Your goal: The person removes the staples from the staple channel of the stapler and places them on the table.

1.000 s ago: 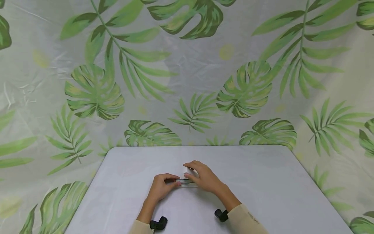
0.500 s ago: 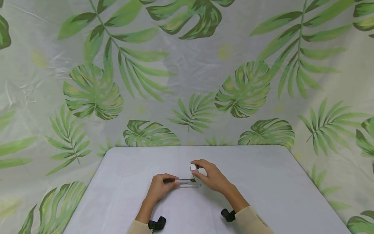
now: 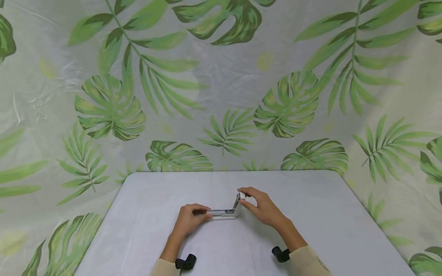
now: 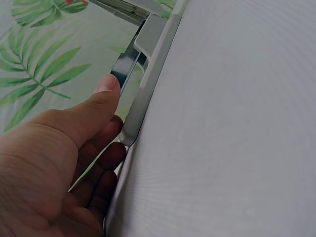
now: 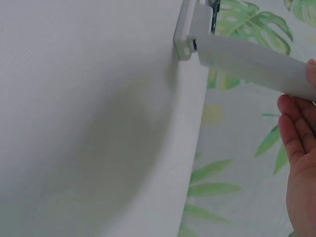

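Stapler (image 3: pixel 223 218) on table (image 3: pixel 155 195), between the hands, opened out. Left hand (image 3: pixel 191 220) grips its left end, thumb on the dark, shiny metal rail (image 4: pixel 126 64). Right hand (image 3: pixel 263 207) pinches the free end of the raised cover (image 5: pixel 252 64), which tilts steeply up from the hinge at the stapler's right end. Cover: smooth, pale, long and flat-sided. Base (image 4: pixel 146 91): pale, slim, rounded end. Table white, fine-textured; leaf-print sheet (image 3: pixel 228 84) behind, slightly glossy, creased.
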Action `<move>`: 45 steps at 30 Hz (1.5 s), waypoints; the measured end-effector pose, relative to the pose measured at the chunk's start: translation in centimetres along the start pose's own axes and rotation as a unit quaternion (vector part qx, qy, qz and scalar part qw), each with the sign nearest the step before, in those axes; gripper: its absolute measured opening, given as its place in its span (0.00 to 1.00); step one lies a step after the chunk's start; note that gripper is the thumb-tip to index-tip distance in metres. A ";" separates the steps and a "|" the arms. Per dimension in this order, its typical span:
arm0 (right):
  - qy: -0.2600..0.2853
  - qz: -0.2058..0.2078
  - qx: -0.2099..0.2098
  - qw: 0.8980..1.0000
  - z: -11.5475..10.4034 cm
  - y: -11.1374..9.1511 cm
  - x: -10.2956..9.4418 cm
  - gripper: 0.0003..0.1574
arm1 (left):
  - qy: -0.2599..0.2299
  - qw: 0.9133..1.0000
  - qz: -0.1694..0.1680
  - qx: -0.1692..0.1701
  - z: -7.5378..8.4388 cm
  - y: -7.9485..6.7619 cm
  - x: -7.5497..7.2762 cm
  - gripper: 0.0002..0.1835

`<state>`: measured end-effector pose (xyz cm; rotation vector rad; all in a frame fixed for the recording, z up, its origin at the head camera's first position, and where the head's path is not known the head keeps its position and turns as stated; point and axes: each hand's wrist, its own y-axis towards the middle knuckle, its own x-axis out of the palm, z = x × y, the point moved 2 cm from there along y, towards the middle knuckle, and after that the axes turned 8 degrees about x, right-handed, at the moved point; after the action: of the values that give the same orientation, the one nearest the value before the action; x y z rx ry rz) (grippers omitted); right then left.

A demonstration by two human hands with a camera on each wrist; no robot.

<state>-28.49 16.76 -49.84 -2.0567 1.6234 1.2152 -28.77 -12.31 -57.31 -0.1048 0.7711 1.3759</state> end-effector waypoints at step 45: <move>-0.028 0.012 0.088 0.996 6.4 -4.5 -1.4 0.28 | -0.002 1.000 0.007 -0.007 -0.3 -0.3 0.2 0.12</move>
<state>-27.41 23.41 -54.02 -1.8850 1.6701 1.0861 -28.65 -12.32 -57.76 -0.1082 0.7593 1.3938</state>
